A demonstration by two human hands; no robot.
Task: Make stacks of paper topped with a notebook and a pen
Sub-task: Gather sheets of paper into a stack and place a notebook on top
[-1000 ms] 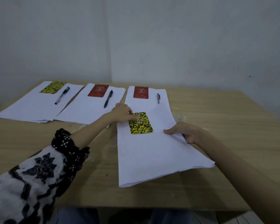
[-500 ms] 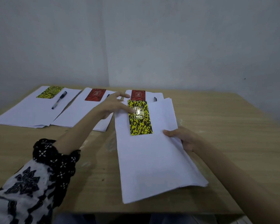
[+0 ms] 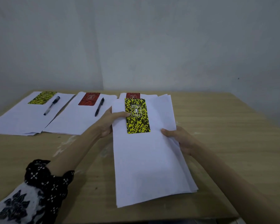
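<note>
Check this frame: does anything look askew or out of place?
Yes. The white paper stack held by both hands overlaps the far stack with the red notebook, hiding its pen. Its sheets fan out unevenly at the right edge. The yellow-black notebook has no pen.

Four paper stacks on the worktop point(image 3: 217, 126), three in a far row and one nearer.

The far-left stack point(image 3: 23, 120) carries a notebook point(image 3: 42, 97) at its far end with a pen point(image 3: 52, 105) just right of it. The middle stack point(image 3: 78, 120) carries a notebook point(image 3: 89, 98) and a pen point(image 3: 99, 106) likewise. The far-right stack point(image 3: 150, 95) lies partly under the near stack point(image 3: 145, 159), its notebook point(image 3: 133, 95) at the far edge. On the near stack's far half lies another notebook point(image 3: 137, 115); the left hand point(image 3: 111, 122) holds the stack's left edge, the right hand point(image 3: 181, 139) its right edge.
</note>
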